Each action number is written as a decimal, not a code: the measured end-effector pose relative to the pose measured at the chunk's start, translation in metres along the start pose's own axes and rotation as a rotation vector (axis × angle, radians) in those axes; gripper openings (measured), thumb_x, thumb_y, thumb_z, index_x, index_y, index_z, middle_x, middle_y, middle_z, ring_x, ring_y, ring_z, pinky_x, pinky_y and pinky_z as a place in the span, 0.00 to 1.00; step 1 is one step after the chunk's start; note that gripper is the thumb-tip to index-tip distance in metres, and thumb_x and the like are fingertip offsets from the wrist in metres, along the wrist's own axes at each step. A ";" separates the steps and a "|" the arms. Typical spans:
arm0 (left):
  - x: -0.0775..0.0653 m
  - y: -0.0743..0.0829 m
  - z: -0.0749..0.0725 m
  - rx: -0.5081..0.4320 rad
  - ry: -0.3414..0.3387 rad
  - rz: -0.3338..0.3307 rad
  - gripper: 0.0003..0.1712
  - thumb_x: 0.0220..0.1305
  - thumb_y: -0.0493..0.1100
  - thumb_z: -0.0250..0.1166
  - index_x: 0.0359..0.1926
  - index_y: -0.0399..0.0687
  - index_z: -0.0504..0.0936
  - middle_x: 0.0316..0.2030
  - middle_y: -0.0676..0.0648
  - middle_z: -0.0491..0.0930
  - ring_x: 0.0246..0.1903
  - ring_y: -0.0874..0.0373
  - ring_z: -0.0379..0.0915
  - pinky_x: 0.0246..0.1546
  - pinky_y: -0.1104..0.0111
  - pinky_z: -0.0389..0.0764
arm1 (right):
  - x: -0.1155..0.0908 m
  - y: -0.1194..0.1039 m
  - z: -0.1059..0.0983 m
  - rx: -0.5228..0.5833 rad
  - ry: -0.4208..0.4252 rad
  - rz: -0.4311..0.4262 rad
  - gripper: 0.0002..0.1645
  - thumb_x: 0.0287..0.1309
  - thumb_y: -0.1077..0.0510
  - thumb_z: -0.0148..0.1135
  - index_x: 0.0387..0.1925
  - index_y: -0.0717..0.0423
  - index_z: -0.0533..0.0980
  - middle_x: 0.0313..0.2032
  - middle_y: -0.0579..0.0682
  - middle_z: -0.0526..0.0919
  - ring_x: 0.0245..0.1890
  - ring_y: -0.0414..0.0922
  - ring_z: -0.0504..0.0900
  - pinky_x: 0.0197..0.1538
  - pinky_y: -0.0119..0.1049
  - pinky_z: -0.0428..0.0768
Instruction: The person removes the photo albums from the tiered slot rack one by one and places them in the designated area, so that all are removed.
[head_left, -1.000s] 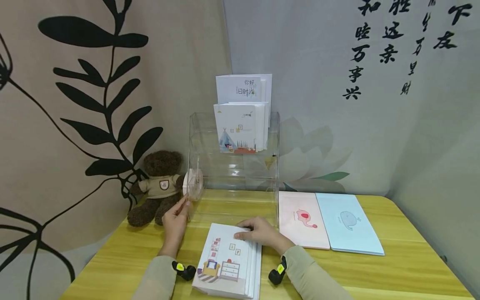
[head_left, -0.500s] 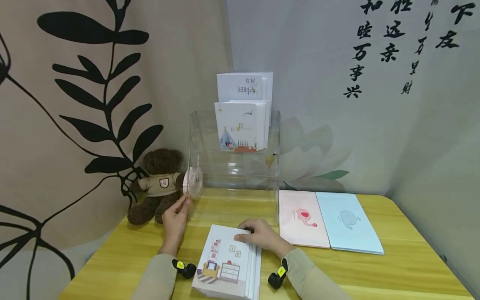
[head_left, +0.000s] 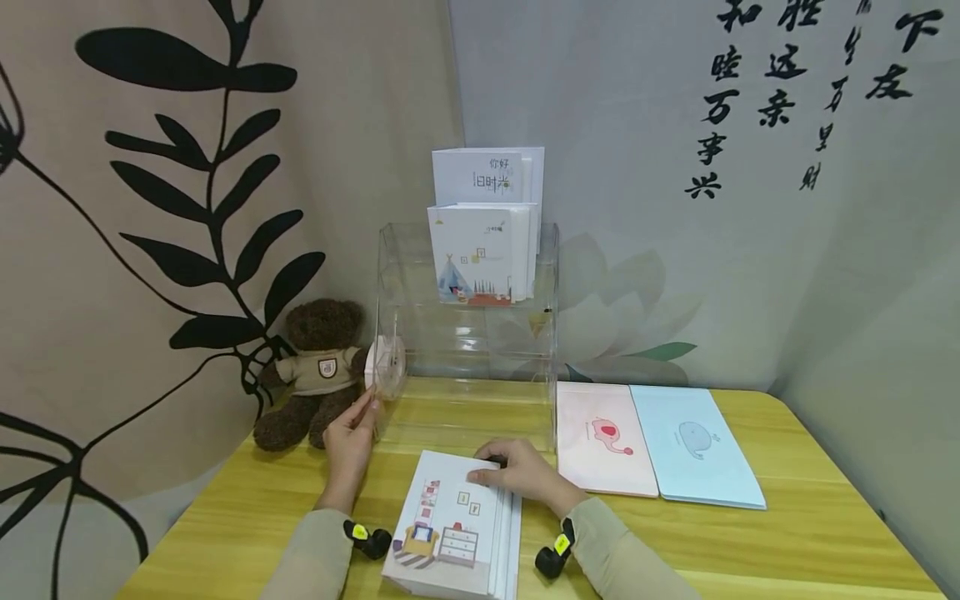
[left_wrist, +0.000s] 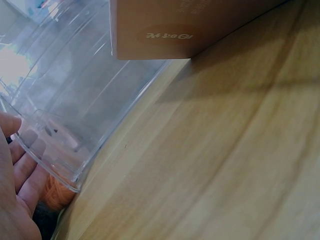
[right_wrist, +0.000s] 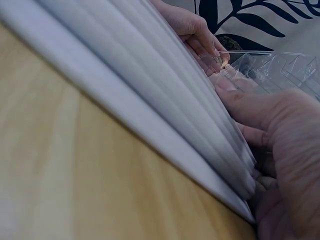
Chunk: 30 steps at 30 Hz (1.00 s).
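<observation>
My left hand [head_left: 351,446] pinches the front left edge of a clear plastic rack [head_left: 480,357]. In the left wrist view the thumb [left_wrist: 10,124] is on one side of the clear side panel, and the fingers show through it. With my right hand [head_left: 525,473] I grip the far right corner of a thick stack of white booklets [head_left: 442,508], its top cover printed with a chair and a chest of drawers. The thumb lies over the cover; the other fingers are at the far edge, partly hidden. Page edges of the booklets [right_wrist: 125,90] fill the right wrist view.
More white booklets [head_left: 480,254] stand on the rack's upper tiers. Left of it sits a brown teddy bear [head_left: 318,371] beside a pale round object [head_left: 386,367]. A pink booklet [head_left: 606,442] and a light blue one [head_left: 697,446] lie to the right on the wooden table [head_left: 810,533].
</observation>
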<state>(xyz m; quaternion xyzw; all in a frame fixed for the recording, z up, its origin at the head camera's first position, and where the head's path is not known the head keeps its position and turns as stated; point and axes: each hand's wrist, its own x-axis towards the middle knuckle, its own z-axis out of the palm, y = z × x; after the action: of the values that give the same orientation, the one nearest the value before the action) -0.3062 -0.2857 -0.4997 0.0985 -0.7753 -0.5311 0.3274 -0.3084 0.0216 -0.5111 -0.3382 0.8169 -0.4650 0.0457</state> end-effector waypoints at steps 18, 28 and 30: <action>-0.002 0.001 -0.001 0.003 -0.015 -0.008 0.17 0.68 0.52 0.69 0.56 0.69 0.86 0.49 0.52 0.86 0.48 0.57 0.82 0.37 0.83 0.73 | -0.002 -0.002 0.003 0.063 0.016 -0.076 0.14 0.70 0.55 0.63 0.53 0.54 0.82 0.48 0.47 0.85 0.46 0.44 0.82 0.50 0.41 0.80; -0.001 0.001 0.001 0.020 0.000 -0.004 0.17 0.68 0.51 0.69 0.56 0.67 0.86 0.48 0.51 0.87 0.48 0.55 0.82 0.41 0.79 0.74 | -0.001 -0.006 0.001 0.139 0.049 -0.181 0.17 0.71 0.52 0.61 0.55 0.57 0.81 0.54 0.45 0.83 0.53 0.45 0.82 0.55 0.41 0.80; -0.001 0.001 0.001 0.012 0.007 0.000 0.17 0.68 0.50 0.69 0.57 0.65 0.86 0.48 0.49 0.87 0.48 0.54 0.83 0.41 0.81 0.74 | 0.000 -0.006 0.001 0.145 0.057 -0.194 0.19 0.71 0.52 0.61 0.56 0.58 0.80 0.56 0.44 0.82 0.55 0.44 0.81 0.58 0.44 0.78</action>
<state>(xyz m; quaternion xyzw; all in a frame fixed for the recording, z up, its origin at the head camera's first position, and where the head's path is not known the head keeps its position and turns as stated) -0.3057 -0.2841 -0.4996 0.1024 -0.7773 -0.5261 0.3293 -0.3047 0.0190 -0.5065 -0.3981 0.7455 -0.5345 0.0016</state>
